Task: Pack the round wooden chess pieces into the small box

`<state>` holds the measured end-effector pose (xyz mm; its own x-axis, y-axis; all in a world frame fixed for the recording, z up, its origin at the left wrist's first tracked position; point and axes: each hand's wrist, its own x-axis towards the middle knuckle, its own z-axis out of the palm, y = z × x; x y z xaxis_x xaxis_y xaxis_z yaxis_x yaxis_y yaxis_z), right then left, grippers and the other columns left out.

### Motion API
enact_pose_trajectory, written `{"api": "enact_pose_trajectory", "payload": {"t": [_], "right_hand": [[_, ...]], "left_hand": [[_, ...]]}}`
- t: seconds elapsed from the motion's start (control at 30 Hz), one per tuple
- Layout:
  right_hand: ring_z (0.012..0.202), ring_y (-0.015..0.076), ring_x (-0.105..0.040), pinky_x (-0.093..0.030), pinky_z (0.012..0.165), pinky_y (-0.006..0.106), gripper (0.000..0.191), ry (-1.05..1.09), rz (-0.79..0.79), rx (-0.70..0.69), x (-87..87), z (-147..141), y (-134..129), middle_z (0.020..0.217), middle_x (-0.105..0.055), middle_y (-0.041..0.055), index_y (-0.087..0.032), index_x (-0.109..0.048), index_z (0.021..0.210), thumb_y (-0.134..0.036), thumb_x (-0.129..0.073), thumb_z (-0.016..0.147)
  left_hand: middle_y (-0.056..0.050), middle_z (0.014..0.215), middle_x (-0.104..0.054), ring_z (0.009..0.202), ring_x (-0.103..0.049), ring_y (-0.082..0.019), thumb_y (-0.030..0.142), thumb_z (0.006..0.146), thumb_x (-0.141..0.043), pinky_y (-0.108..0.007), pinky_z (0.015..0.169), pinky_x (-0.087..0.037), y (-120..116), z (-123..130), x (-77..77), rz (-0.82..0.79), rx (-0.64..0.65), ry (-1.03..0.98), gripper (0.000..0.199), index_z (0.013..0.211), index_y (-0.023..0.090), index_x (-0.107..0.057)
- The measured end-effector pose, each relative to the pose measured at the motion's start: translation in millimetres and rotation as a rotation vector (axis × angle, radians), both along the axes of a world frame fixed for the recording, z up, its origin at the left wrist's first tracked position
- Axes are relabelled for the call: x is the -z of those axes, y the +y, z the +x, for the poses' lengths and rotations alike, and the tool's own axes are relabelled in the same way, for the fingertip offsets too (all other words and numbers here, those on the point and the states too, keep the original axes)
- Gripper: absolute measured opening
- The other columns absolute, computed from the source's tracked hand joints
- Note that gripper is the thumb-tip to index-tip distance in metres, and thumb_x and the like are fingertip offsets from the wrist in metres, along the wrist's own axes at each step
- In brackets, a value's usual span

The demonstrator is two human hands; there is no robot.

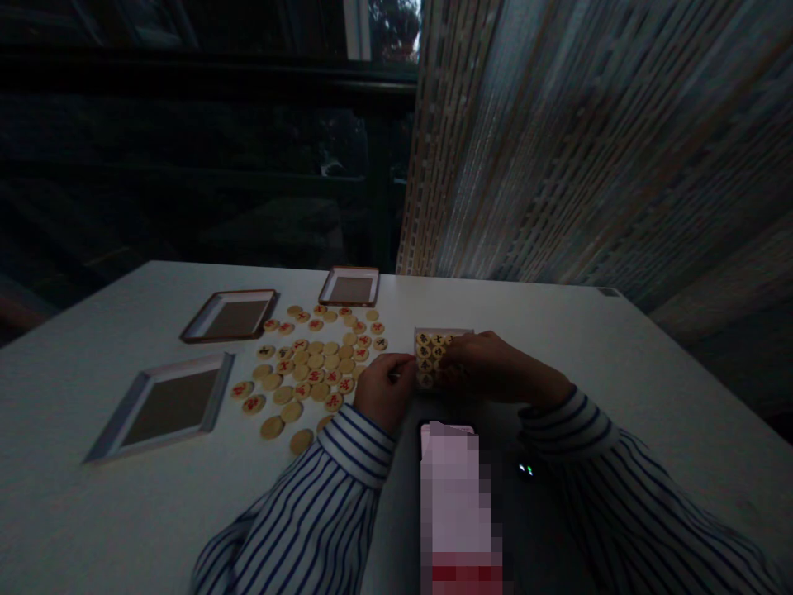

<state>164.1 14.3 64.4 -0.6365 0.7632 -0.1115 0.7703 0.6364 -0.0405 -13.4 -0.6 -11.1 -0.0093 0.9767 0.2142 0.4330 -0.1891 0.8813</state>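
Note:
A small shallow box [443,330] holds xiangqi pieces [424,351] with black characters, laid in neat rows. My left hand [385,388] is at the box's left side, its fingers curled together; whatever they grip, if anything, is hidden. Over the right part of the box reaches my right hand [489,364], fingers bent down and closed among the pieces. It covers part of the rows, and its fingertips are too dark to show what they hold. Left of my left hand lie many loose xiangqi pieces [315,361], some face down, others showing red or black characters.
Three shallow trays or lids stand on the white table [619,372]: one at the near left [220,388], one at the far left [266,299], one at the back [350,270]. A lit phone [455,496] lies between my forearms. A string curtain [526,149] hangs behind.

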Motion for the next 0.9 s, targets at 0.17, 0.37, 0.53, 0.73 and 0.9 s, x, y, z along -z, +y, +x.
{"api": "enact_pose_trajectory", "payload": {"t": [0.17, 0.37, 0.53, 0.73, 0.9], "right_hand": [[0.084, 0.0193, -0.058, -0.040, 0.069, 0.029, 0.023, -0.017, 0.007, -0.007, -1.9, -2.0, -0.4, 0.089, -0.064, 0.0067, -0.021, -0.063, 0.089, -0.036, -0.050, 0.080], [0.081, 0.0175, -0.058, -0.039, 0.067, 0.028, 0.021, 0.026, 0.003, -0.022, -0.7, -1.0, -0.9, 0.087, -0.064, 0.0052, -0.023, -0.064, 0.091, -0.034, -0.050, 0.079], [0.081, 0.0179, -0.058, -0.039, 0.067, 0.028, 0.018, 0.007, 0.010, -0.024, 0.0, -0.3, -0.5, 0.088, -0.064, 0.0055, -0.022, -0.064, 0.088, -0.030, -0.051, 0.078], [0.087, 0.0193, -0.058, -0.039, 0.072, 0.030, 0.024, -0.004, -0.016, 0.014, 0.2, 1.7, 1.0, 0.093, -0.064, 0.0063, -0.022, -0.064, 0.091, -0.038, -0.051, 0.079], [0.085, 0.0198, -0.057, -0.037, 0.074, 0.031, 0.026, 0.004, 0.025, 0.063, -3.4, 2.0, 1.6, 0.091, -0.064, 0.0070, -0.022, -0.064, 0.091, -0.041, -0.051, 0.078]], "left_hand": [[-0.006, 0.080, -0.066, 0.074, -0.061, -0.015, 0.027, 0.074, -0.054, -0.028, 0.070, -0.048, -0.6, 0.2, -1.0, 0.010, -0.002, -0.010, 0.017, 0.079, 0.016, -0.066], [-0.006, 0.080, -0.066, 0.073, -0.061, -0.015, 0.026, 0.073, -0.055, -0.028, 0.069, -0.048, -0.6, 0.5, -0.2, 0.014, -0.003, -0.044, 0.017, 0.079, 0.015, -0.066], [-0.006, 0.080, -0.066, 0.072, -0.060, -0.015, 0.025, 0.074, -0.054, -0.028, 0.069, -0.048, -0.4, 0.1, -0.6, 0.027, 0.005, -0.037, 0.017, 0.079, 0.016, -0.067], [-0.005, 0.079, -0.066, 0.074, -0.060, -0.014, 0.025, 0.073, -0.054, -0.028, 0.071, -0.048, 0.5, -0.3, -0.2, 0.035, -0.007, -0.063, 0.016, 0.078, 0.017, -0.067], [-0.005, 0.080, -0.066, 0.073, -0.061, -0.014, 0.027, 0.072, -0.055, -0.026, 0.069, -0.049, 2.5, -4.5, -3.7, 0.050, -0.027, -0.082, 0.017, 0.079, 0.017, -0.067]]}}
